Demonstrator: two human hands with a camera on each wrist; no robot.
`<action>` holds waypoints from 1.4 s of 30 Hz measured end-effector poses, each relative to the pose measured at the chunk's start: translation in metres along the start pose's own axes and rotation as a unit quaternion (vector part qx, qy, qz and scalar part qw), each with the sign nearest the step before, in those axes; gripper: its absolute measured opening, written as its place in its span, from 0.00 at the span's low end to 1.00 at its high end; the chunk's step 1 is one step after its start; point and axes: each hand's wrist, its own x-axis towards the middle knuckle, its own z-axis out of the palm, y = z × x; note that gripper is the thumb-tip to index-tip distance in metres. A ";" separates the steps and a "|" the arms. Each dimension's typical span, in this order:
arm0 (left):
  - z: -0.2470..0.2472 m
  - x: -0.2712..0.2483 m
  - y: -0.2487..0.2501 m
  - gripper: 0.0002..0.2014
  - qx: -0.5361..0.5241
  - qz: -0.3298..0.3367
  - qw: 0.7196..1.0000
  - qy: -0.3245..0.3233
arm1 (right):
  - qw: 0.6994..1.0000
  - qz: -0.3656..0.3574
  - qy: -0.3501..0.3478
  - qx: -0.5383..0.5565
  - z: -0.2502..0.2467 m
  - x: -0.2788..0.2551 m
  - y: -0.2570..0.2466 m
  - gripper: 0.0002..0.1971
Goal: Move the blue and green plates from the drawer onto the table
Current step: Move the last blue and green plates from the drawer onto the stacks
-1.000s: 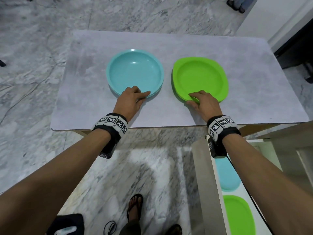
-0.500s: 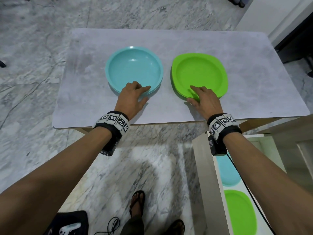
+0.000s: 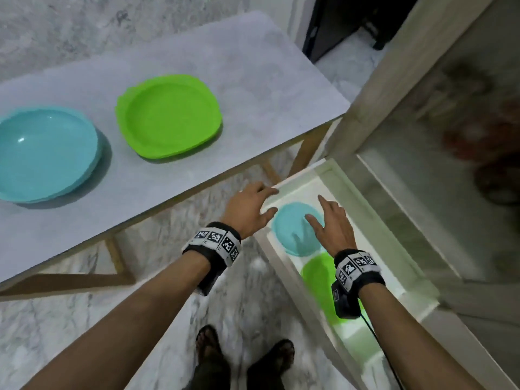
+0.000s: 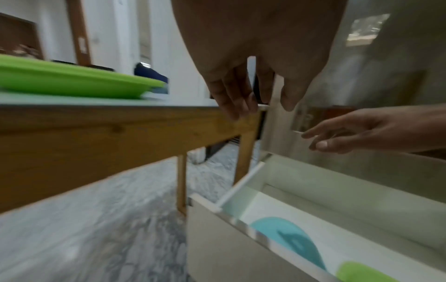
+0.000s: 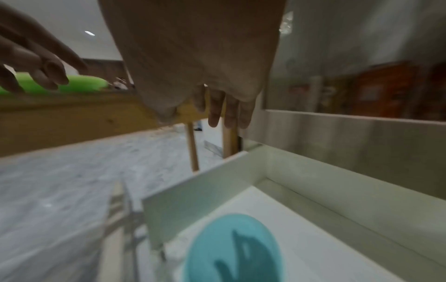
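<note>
Head view, change: half a second ago both hands rested on the plate rims on the bench; now the left hand (image 3: 247, 211) and right hand (image 3: 333, 225) hang over the open white drawer (image 3: 374, 229), and the camera has swung right
Head view, grip: both hands spread, fingers straight, holding nothing
Head view, plates moved: the round pale-blue plastic plates (image 3: 46, 153) and squarish bright-green plastic plates (image 3: 168, 116) lie side by side on the grey marble-look bench (image 3: 267, 88), each seemingly a small stack
Head view, plates left: a blue plate in the drawer (image 3: 295, 229) sits under the right hand, a green plate in the drawer (image 3: 318, 280) just behind it; I judge the task is part done, with another fetch starting
Head view, hidden: the right wrist covers part of the green drawer plate; how many plates lie beneath each cannot be told
Left wrist view: blurred; left fingers (image 4: 231, 99) loose in the air, well above the drawer
Right wrist view: blurred; right fingers (image 5: 226, 110) straight and empty; only their shadow is on the blue plate; the green drawer plate is out of frame
</note>
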 end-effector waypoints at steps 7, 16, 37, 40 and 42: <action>0.125 0.077 0.050 0.28 0.068 0.029 0.977 -0.198 | 0.982 0.180 -0.058 0.019 0.037 -0.044 0.145 0.34; 0.239 0.177 0.033 0.36 0.176 0.097 0.923 -0.329 | 0.938 0.319 -0.103 0.088 0.112 -0.036 0.230 0.43; 0.330 0.243 0.004 0.53 0.223 0.142 0.850 -0.455 | 0.919 0.380 -0.066 0.083 0.163 -0.012 0.280 0.43; 0.331 0.241 0.008 0.50 0.228 0.148 0.846 -0.459 | 0.917 0.383 -0.056 0.098 0.162 -0.013 0.280 0.44; 0.332 0.242 0.012 0.48 0.234 0.157 0.843 -0.458 | 0.916 0.384 -0.047 0.105 0.161 -0.014 0.281 0.43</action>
